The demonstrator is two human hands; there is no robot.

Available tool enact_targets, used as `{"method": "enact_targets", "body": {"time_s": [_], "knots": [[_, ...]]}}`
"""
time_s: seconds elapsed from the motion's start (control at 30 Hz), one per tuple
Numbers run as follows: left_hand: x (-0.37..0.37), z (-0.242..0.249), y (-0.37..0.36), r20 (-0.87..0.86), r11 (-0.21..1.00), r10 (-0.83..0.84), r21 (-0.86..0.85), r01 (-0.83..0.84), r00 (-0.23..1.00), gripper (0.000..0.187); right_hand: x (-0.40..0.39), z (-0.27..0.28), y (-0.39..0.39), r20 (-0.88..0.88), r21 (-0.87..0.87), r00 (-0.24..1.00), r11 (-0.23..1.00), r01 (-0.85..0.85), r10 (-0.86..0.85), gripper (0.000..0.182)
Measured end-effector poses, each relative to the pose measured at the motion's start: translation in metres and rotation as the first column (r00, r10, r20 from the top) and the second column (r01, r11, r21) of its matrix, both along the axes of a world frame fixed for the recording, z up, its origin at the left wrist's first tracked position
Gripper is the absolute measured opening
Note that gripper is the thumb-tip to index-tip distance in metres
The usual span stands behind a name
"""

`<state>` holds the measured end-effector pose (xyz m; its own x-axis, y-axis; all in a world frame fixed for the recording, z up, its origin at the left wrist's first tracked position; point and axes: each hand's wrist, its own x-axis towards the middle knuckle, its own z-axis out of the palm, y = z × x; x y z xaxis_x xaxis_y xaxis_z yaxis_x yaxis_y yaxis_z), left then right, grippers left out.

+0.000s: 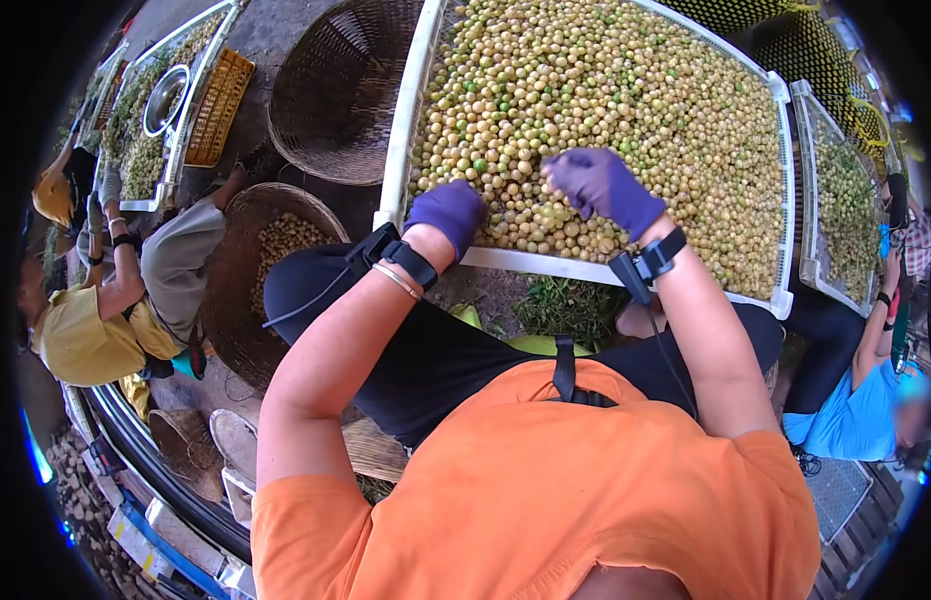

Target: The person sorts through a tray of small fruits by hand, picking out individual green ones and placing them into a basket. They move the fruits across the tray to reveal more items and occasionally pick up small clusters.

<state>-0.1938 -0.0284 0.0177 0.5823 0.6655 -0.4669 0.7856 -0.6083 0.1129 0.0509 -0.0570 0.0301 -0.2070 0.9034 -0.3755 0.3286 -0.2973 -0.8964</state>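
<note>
A white-rimmed tray (397,140) in front of me holds a thick layer of small round yellow-green fruits (585,90), with a few brighter green ones among them. My left hand (447,215), in a purple glove, rests on the fruits by the tray's near left corner. Its fingers curl under, and what they hold is hidden. Over the near middle of the tray is my right hand (605,190), also gloved in purple. Its fingers are bent together just above the fruits; anything between them is too small to make out.
An empty wicker basket (335,90) stands left of the tray, and another basket (235,290) with fruits inside sits closer. People work on both sides at other trays (845,200). A metal bowl (166,100) lies on the left tray. Green stems (565,308) lie below my tray.
</note>
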Motion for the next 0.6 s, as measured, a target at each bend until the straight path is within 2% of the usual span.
{"method": "enact_targets", "body": {"time_s": [0.03, 0.07, 0.17, 0.2, 0.23, 0.27, 0.3, 0.33, 0.37, 0.4, 0.43, 0.47, 0.5, 0.57, 0.6], "knots": [[0.002, 0.0, -0.004, 0.014, 1.0, 0.011, 0.029, -0.011, 1.0, 0.016, 0.008, 0.006, 0.001, -0.221, -0.033, 0.967, 0.991, 0.126, -0.13, 0.019], [0.003, -0.001, -0.008, 0.027, 0.998, 0.021, 0.058, -0.022, 0.999, 0.016, 0.008, 0.005, 0.003, -0.494, -0.161, 0.799, 0.939, 0.303, -0.343, 0.017], [0.005, -0.007, -0.008, 0.059, 0.996, 0.045, 0.074, -0.049, 0.997, 0.015, 0.011, -0.005, 0.013, -0.5, -0.069, 0.799, 0.935, 0.348, -0.334, 0.014], [0.006, -0.008, -0.006, 0.056, 0.997, 0.051, 0.06, -0.054, 0.997, 0.015, 0.007, -0.005, 0.014, -0.301, 0.102, 0.922, 0.953, 0.286, -0.244, 0.012], [0.007, -0.009, -0.004, 0.054, 0.997, 0.057, 0.046, -0.06, 0.997, 0.016, 0.001, -0.007, 0.019, -0.051, -0.04, 0.96, 0.961, 0.273, -0.275, 0.013], [0.008, -0.01, 0.003, 0.073, 0.998, 0.051, -0.027, -0.05, 0.996, 0.018, -0.005, -0.022, 0.02, 0.114, 0.175, 0.98, 0.974, 0.142, -0.164, 0.015], [0.007, -0.011, 0.011, 0.092, 0.994, 0.047, -0.101, -0.037, 0.995, 0.02, -0.012, -0.029, 0.021, 0.296, 0.355, 0.951, 0.935, -0.027, -0.085, 0.018], [0.006, -0.013, 0.016, 0.11, 0.984, 0.041, -0.175, -0.022, 0.993, 0.023, -0.009, -0.032, 0.02, 0.491, 0.439, 0.871, 0.856, -0.273, 0.026, 0.022], [0.006, -0.005, 0.016, 0.205, 0.912, 0.284, -0.358, -0.198, 0.937, 0.025, -0.01, -0.039, 0.019, 0.597, 0.435, 0.802, 0.824, -0.362, 0.037, 0.022], [0.006, 0.014, 0.015, 0.243, 0.771, 0.521, -0.544, -0.329, 0.818, 0.026, -0.009, -0.039, 0.017, 0.546, 0.444, 0.836, 0.824, -0.353, 0.064, 0.021], [0.005, 0.029, 0.016, 0.221, 0.572, 0.73, -0.715, -0.402, 0.647, 0.027, -0.007, -0.039, 0.014, 0.492, 0.451, 0.866, 0.823, -0.345, 0.094, 0.02], [0.002, 0.037, 0.018, 0.242, 0.449, 0.817, -0.836, -0.315, 0.523, 0.025, -0.006, -0.031, 0.009, 0.483, 0.296, 0.851, 0.876, -0.381, 0.207, 0.021], [-0.009, 0.03, 0.026, 0.414, 0.507, 0.756, -0.86, -0.053, 0.507, 0.022, -0.004, -0.012, 0.004, 0.455, 0.136, 0.832, 0.899, -0.416, 0.316, 0.021], [-0.011, 0.027, 0.036, 0.155, 0.118, 0.962, -0.978, 0.17, 0.224, 0.015, 0.003, 0.017, 0.007, 0.412, -0.198, 0.769, 0.872, -0.447, 0.488, 0.025], [-0.012, 0.031, 0.04, 0.068, 0.027, 0.981, -0.974, 0.224, 0.179, 0.013, 0.004, 0.021, 0.007, 0.374, -0.208, 0.841, 0.919, -0.335, 0.391, 0.024]]}}
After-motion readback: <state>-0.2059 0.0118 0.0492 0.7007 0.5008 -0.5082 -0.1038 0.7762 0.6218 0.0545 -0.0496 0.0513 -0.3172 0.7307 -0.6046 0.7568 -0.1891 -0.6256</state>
